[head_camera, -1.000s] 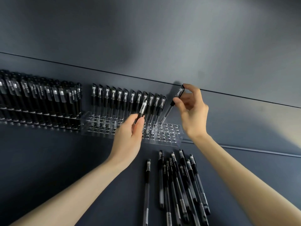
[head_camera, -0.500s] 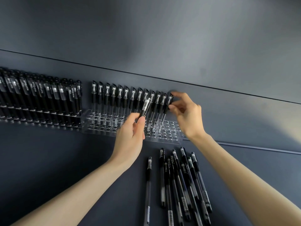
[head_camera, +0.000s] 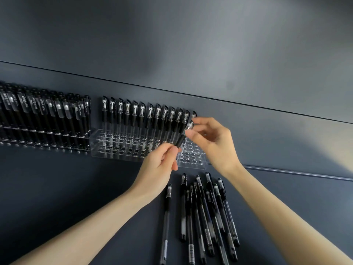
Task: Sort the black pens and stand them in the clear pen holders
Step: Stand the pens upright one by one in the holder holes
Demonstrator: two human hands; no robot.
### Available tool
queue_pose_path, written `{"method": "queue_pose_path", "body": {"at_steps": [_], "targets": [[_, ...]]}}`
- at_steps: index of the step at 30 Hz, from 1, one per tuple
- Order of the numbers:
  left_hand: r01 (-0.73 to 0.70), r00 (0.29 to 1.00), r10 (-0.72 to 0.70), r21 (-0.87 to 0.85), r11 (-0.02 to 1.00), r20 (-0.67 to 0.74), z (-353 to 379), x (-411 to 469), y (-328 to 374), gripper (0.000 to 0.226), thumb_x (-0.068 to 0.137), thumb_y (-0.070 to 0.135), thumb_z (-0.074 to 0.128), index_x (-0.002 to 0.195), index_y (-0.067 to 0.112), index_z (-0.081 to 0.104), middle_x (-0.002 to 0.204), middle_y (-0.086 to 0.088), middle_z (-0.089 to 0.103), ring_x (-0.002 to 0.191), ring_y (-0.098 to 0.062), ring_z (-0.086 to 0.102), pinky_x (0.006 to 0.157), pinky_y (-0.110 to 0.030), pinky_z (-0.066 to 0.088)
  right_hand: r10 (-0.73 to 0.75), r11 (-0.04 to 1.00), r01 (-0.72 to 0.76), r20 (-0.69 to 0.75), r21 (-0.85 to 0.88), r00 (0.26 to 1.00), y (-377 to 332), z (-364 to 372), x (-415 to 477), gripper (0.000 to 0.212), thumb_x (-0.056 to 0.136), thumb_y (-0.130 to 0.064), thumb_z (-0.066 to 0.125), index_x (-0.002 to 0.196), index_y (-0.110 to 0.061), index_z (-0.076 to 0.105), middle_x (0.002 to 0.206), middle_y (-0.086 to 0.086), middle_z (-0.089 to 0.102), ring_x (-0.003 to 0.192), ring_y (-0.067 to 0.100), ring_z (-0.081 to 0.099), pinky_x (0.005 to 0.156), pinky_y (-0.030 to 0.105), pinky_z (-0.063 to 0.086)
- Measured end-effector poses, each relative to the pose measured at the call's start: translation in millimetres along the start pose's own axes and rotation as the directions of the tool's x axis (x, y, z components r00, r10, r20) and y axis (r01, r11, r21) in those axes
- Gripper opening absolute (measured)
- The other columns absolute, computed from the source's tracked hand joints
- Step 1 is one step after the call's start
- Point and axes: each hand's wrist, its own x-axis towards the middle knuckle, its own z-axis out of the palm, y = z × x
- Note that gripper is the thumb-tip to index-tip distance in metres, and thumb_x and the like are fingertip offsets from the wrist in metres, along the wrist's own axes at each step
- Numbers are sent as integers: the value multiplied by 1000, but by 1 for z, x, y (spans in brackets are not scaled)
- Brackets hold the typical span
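Fingertips (head_camera: 172, 150) of our left hand (head_camera: 158, 165) and right hand (head_camera: 214, 142) pinched one slim black pen (head_camera: 182, 137), tilted over the clear perforated holder (head_camera: 133, 148); behind it stood glossy capped pens (head_camera: 141, 115), and loose pens (head_camera: 202, 217) lay on the matte table (head_camera: 76, 188).

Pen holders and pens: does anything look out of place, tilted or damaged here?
Nothing stands out. One pen is tilted only because the left hand and right hand hold it. The back row of the clear holder stands upright; loose pens lie unsorted on the table.
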Motion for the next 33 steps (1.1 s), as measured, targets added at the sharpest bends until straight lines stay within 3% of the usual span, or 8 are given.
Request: {"method": "queue_pose_path", "body": {"at_steps": [4,7,10,12,15,18,23,33], "targets": [[41,996,-41,2,999,85,6,-7,4,24,101,23,39,103,15,62,67,2,58,53,-5,48,53,-18,38,-7,998,8,-19,64,1000,1,-2,-4,27,79,-4,72,101,-13,61,64,-9,65,65,7,58,69,16,48],[-47,997,26,274,961,79,2,-5,-1,24,100,26,40,114,20,59,95,9,62,86,-1,57,79,-17,44,-9,999,14,-96,49,995,-1,-11,1,26,80,0,70,96,-19,60,67,-3,64,68,13,62,72,29,56],[-202,968,245,723,661,47,-10,1,-14,40,98,34,37,125,14,57,117,1,55,110,-18,49,96,-33,38,-61,998,53,-255,-40,965,-3,-25,12,31,81,-4,71,93,-29,57,71,2,62,72,26,63,77,51,55],[-239,952,287,843,481,106,-16,5,-22,50,92,41,31,124,15,59,120,-4,56,111,-27,51,97,-43,37,-127,988,88,-330,-130,935,-3,-31,19,32,82,-8,71,91,-34,53,73,-3,64,74,28,64,77,47,55],[-241,966,185,882,405,180,-16,7,-27,62,90,51,18,137,23,48,136,-6,48,131,-29,38,113,-48,13,-191,973,123,-375,-197,907,-2,-31,25,29,83,-8,69,92,-30,52,76,-9,65,71,14,64,73,27,52],[-252,967,132,900,357,218,-17,6,-29,68,88,54,8,144,28,36,145,-6,38,139,-27,27,113,-48,-1,-215,964,135,-377,-228,901,2,-27,31,25,85,-7,67,97,-23,52,78,-12,64,65,-1,59,70,14,46],[-258,965,124,917,304,230,-16,5,-30,57,93,47,22,136,23,50,133,-9,52,129,-32,44,108,-58,22,-236,956,148,-362,-255,902,7,-22,38,24,86,-8,66,101,-21,54,79,-16,62,67,-5,58,71,13,46],[-258,964,138,918,302,226,-16,5,-30,54,93,45,26,132,21,53,129,-10,55,125,-33,48,105,-61,28,-237,911,143,-208,-386,949,31,-11,36,24,86,-9,68,108,-11,59,76,-16,59,69,-5,58,70,8,45]]}}
